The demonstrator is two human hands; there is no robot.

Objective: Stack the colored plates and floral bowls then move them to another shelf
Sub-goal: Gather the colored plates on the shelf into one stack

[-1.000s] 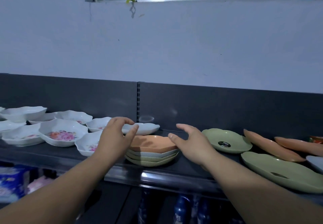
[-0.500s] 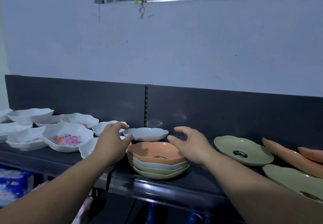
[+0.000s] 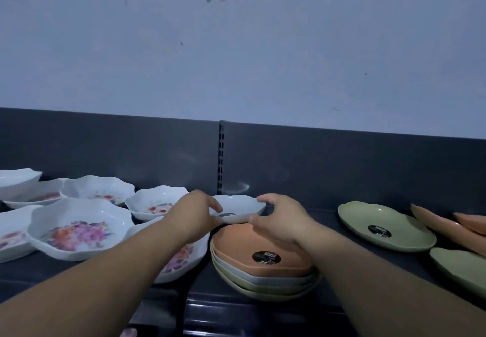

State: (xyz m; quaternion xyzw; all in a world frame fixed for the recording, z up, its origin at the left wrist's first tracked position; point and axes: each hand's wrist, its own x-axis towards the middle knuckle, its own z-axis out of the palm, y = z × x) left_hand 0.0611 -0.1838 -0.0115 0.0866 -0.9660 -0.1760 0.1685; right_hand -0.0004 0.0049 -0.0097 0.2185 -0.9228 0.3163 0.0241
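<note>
1. A small white plate (image 3: 238, 209) sits at the back of the dark shelf (image 3: 328, 221), just behind a stack of colored plates (image 3: 263, 263) topped by an orange one.
2. My left hand (image 3: 192, 217) pinches its left rim; my right hand (image 3: 282, 219) clasps its right rim.
3. Floral bowls (image 3: 76, 231) crowd the shelf's left side.
4. A green plate (image 3: 384, 227) and orange plates (image 3: 452, 225) lie to the right.

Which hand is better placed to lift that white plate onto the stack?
Neither clearly: left hand and right hand each pinch opposite rims of the white plate. The right sits directly over the stack, so slightly right.
</note>
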